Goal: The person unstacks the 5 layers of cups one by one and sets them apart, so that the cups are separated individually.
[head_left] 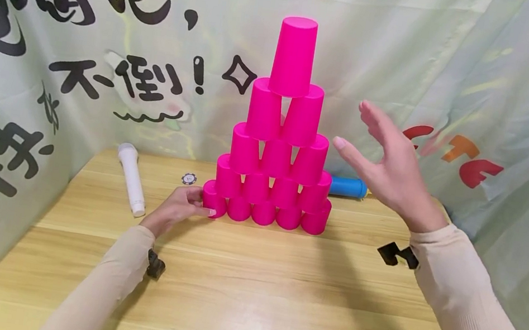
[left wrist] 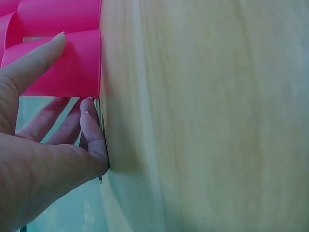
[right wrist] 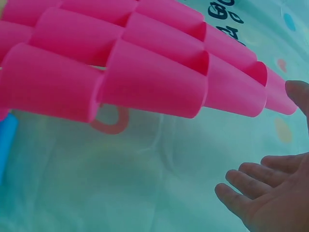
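Observation:
Pink cups stand upside down in a five-tier pyramid, with a single top cup (head_left: 294, 56) at its peak. My left hand (head_left: 179, 206) is at the bottom-left cup (head_left: 215, 198), its thumb across the front and its fingers curved around the side and back. In the left wrist view, that thumb (left wrist: 41, 63) lies over the pink cup (left wrist: 72, 79), and the fingertips are partly hidden behind it. Raised in the air, my right hand (head_left: 389, 163) holds nothing. Its fingers are spread beside the right side of the pyramid, apart from the cups.
A white microphone-shaped object (head_left: 131, 179) lies at the left of the wooden table (head_left: 247, 286). Behind the left hand is a small round chip (head_left: 188, 178). A blue cylinder (head_left: 349, 187) lies behind the pyramid on the right. A printed curtain (head_left: 206, 4) hangs close behind the table.

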A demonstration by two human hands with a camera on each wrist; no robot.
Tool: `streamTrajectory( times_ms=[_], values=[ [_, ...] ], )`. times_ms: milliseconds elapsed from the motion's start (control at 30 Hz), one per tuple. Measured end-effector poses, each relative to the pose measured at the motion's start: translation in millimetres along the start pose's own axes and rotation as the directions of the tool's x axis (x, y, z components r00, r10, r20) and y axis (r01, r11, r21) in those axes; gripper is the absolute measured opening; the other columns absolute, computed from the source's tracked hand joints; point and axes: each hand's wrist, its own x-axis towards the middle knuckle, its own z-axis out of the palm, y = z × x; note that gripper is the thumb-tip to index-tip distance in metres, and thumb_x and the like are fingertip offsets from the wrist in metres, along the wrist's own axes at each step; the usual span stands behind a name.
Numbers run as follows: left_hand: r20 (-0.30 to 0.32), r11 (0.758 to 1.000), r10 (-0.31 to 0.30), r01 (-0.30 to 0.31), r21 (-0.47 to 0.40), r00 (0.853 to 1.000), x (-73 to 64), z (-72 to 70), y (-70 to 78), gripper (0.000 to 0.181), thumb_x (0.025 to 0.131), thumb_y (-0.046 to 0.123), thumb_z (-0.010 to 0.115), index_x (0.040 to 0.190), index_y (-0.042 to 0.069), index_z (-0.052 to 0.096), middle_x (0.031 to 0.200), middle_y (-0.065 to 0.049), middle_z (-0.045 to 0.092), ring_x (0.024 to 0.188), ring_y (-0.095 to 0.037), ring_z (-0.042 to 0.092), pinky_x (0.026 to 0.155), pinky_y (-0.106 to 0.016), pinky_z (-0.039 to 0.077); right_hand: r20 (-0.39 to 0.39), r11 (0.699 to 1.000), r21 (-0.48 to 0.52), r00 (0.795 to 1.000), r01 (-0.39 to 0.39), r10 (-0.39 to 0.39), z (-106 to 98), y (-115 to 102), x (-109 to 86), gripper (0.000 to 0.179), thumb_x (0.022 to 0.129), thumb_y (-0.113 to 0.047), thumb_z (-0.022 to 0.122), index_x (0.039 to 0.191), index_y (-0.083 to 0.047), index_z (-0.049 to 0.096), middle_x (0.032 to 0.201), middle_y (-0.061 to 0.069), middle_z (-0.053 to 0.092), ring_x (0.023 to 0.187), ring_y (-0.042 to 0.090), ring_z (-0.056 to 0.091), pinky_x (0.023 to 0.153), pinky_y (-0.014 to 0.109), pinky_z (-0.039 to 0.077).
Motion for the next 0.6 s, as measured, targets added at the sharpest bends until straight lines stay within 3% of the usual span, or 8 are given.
streamTrajectory(
  times_ms=[167, 400, 600],
  values=[
    [-0.005, 1.000, 0.007, -0.007, 0.007, 1.000, 0.8, -1.6, -1.8, 0.057, 0.082, 0.007, 0.083, 0.135, 0.002, 0.062, 0.126, -0.014, 0.068, 0.105, -0.028, 0.058, 0.095, -0.040, 0.042, 0.016, 0.999, 0.040, 1.000, -0.010, 0.010, 0, -9, 16.6, 0.074, 0.095, -0.034, 0.072, 0.158, -0.020, 0.036, 0.157, -0.004, 0.042, 0.143, 0.015, 0.041, 0.116, 0.035, 0.034],
    [-0.003, 1.000, -0.006, 0.006, 0.006, 1.000, 1.6, -0.3, -1.5, 0.058, 0.081, 0.005, 0.083, 0.135, 0.002, 0.061, 0.127, -0.015, 0.067, 0.107, -0.029, 0.058, 0.097, -0.042, 0.043, 0.056, 0.989, 0.123, 0.995, -0.087, 0.080, 0, -14, 36.2, 0.075, 0.096, -0.039, 0.069, 0.159, -0.019, 0.034, 0.159, -0.001, 0.040, 0.144, 0.016, 0.040, 0.116, 0.037, 0.033],
    [-0.008, 1.000, -0.020, 0.020, 0.010, 1.000, 2.0, -0.7, -1.1, 0.061, 0.080, 0.005, 0.084, 0.136, 0.002, 0.060, 0.128, -0.016, 0.066, 0.107, -0.030, 0.057, 0.097, -0.042, 0.042, 0.068, 0.976, 0.189, 0.993, -0.106, 0.095, 2, -19, 53.4, 0.073, 0.095, -0.038, 0.070, 0.157, -0.018, 0.038, 0.156, 0.002, 0.045, 0.141, 0.017, 0.044, 0.115, 0.037, 0.036]
  ],
)
